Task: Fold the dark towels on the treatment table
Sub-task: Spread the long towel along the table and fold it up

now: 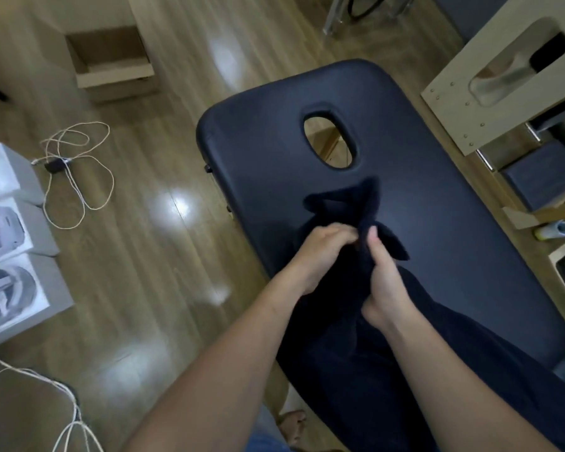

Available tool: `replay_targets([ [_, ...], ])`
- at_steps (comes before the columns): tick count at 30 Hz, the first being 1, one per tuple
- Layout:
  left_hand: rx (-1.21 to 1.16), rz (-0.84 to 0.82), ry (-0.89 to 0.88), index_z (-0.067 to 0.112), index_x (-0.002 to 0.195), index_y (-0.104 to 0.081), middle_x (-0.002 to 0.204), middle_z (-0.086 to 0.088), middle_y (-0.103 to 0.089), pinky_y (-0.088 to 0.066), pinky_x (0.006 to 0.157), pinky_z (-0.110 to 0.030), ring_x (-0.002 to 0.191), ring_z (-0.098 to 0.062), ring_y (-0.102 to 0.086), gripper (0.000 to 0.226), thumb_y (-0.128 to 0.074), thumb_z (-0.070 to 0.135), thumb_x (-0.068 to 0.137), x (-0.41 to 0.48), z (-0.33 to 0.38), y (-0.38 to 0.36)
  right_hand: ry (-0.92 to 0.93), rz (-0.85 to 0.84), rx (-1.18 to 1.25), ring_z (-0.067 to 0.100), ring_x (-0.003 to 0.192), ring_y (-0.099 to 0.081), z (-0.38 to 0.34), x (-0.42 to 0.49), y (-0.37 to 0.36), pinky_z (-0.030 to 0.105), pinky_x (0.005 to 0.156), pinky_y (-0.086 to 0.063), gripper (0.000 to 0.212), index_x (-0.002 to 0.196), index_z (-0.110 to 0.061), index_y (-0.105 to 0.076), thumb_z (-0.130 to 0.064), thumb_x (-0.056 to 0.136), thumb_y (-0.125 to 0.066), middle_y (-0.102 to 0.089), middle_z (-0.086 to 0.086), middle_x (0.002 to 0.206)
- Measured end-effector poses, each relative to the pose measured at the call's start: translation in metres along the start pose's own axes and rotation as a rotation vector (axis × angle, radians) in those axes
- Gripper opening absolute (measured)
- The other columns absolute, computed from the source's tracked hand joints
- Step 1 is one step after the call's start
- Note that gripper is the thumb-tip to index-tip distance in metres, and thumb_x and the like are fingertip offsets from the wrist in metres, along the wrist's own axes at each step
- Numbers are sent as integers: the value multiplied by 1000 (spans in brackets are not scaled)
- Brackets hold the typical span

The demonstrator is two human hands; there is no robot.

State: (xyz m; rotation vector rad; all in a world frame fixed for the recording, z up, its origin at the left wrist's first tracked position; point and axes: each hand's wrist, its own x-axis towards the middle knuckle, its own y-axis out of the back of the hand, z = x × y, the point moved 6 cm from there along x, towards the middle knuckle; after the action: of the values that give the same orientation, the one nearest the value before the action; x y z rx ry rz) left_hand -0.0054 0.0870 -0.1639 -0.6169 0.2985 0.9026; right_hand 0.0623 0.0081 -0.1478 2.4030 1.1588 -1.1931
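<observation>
— Where does the dark towel [340, 360] lie?
— Bunched lengthwise on the treatment table [437, 151], trailing toward its near edge. The left hand [320, 256] and right hand [385, 282] grip its far end, side by side.

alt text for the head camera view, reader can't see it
A person's left hand and right hand grip a bunched dark towel on a dark padded treatment table with an oval face hole. Wooden floor at left holds a cardboard box, looped cable and white boxes.
</observation>
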Motion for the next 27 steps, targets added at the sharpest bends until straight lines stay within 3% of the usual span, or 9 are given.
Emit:
replay_targets([
  [3, -203, 15, 110, 10, 85, -69, 92, -4, -69, -53, 73, -29, 90, -20, -66, 17, -56, 12, 96, -2, -28, 10, 33, 39, -61, 35, 102, -70, -11, 0, 13, 49, 90, -55, 28, 119, -12, -67, -24, 96, -59, -71, 21, 114],
  [5, -179, 130, 187, 12, 101, -61, 98, -6, -66, -57, 70, -34, 88, -21, -67, 5, -63, 11, 96, -2, -43, 20, 56, 40, -112, 32, 94, -72, -14, -5, 18, 43, 82, -56, 22, 114, -12, -67, -13, 96, -54, -72, 20, 109],
  [6, -167, 151, 223, 12, 112, -56, 105, -7, -66, -59, 75, -38, 92, -23, -69, 23, -69, 13, 93, -2, -47, 21, 27, -10, -100, 32, 94, -71, -14, -8, 17, 42, 82, -56, 24, 116, -12, -67, -13, 96, -54, -72, 20, 110],
  [9, -203, 107, 217, 15, 128, -56, 114, -5, -72, -58, 85, -38, 103, -23, -71, 49, -79, 21, 85, -1, -45, 20, -165, -137, 26, 33, 95, -70, -14, -21, 20, 42, 89, -52, 35, 108, -6, -74, -28, 90, -54, -70, 20, 112],
  [13, -137, 92, 93, 13, 112, -71, 105, -6, -77, -58, 83, -35, 99, -23, -73, 23, -73, 22, 91, 0, -11, 16, -186, -97, -23, 33, 97, -70, -22, -24, 40, 42, 91, -51, 42, 108, -5, -75, -38, 92, -53, -71, 19, 114],
  [18, -18, 466, -91, 20, 93, -76, 100, 0, -78, -57, 95, -43, 99, -19, -72, 12, -67, 28, 95, 4, 41, 64, -11, 9, -377, 26, 108, -69, -52, -24, 78, 46, 98, -53, 92, 137, -17, -55, -65, 63, -80, -68, 8, 124],
  [22, -457, 533, -15, 12, 115, -69, 108, -7, -76, -61, 73, -31, 92, -24, -75, 25, -60, 24, 95, -19, 63, 108, -46, 117, -932, 20, 85, -71, -65, -29, 116, 33, 80, -58, 29, 95, -11, -73, -31, 77, -83, -76, 6, 94],
  [24, -611, 509, 59, 11, 115, -66, 104, -6, -75, -58, 66, -28, 79, -22, -75, 27, -53, 16, 92, -39, 64, 116, 93, 280, -815, 24, 80, -72, -83, -31, 127, 36, 78, -59, 13, 90, -7, -74, -19, 87, -74, -76, 12, 91],
  [27, -728, 405, 120, 9, 111, -67, 96, -9, -75, -61, 70, -32, 74, -25, -74, 34, -56, 13, 79, -63, 59, 94, 244, 461, -201, 25, 81, -65, -104, -44, 132, 37, 73, -53, 14, 103, -8, -65, -15, 93, -57, -68, 11, 95],
])
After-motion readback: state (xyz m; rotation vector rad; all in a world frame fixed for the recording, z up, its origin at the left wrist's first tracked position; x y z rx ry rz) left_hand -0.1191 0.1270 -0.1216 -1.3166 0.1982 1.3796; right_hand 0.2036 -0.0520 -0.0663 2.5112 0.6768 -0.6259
